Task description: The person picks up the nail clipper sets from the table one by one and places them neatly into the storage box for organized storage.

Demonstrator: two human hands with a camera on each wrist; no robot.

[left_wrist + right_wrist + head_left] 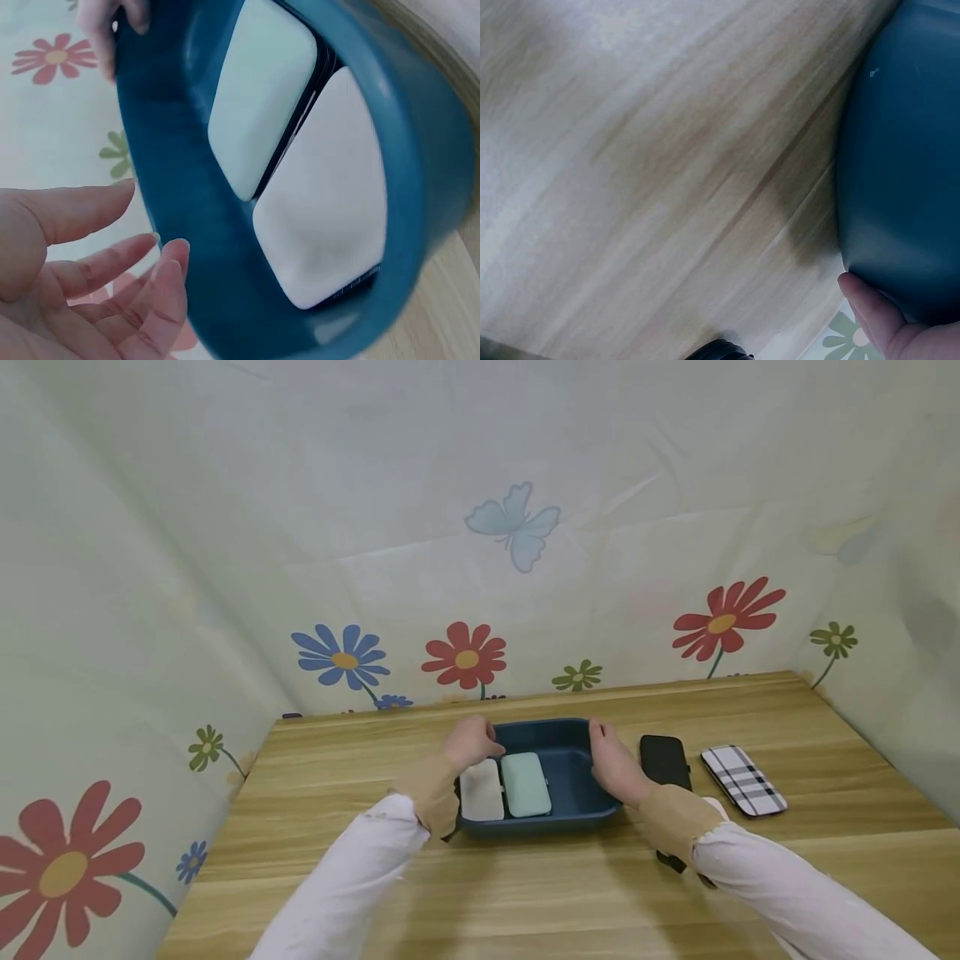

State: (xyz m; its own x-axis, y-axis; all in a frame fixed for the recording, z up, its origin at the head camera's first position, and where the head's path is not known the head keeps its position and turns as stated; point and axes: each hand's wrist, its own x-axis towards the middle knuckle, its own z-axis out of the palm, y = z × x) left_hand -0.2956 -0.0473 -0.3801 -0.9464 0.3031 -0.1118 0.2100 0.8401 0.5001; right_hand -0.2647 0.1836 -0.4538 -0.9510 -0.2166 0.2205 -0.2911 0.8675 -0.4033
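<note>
A dark blue plastic basin [570, 768] sits on the wooden table in the head view. Inside, at its left, a whitish flat case [482, 791] with rounded corners lies beside a mint green case [527, 785]. My left hand [471, 742] is at the back left rim. Its thumb and fingers [176, 277] are spread apart beside the rim in the left wrist view, with nothing between them. My right hand [617, 766] grips the basin's right rim. A fingertip [862, 296] of it shows against the outer wall in the right wrist view.
Right of the basin lie a black case [664, 762] and a plaid case [744, 781]. A white object [716, 806] is partly hidden behind my right wrist. A flower-printed curtain [405, 527] stands along the table's back edge [637, 687].
</note>
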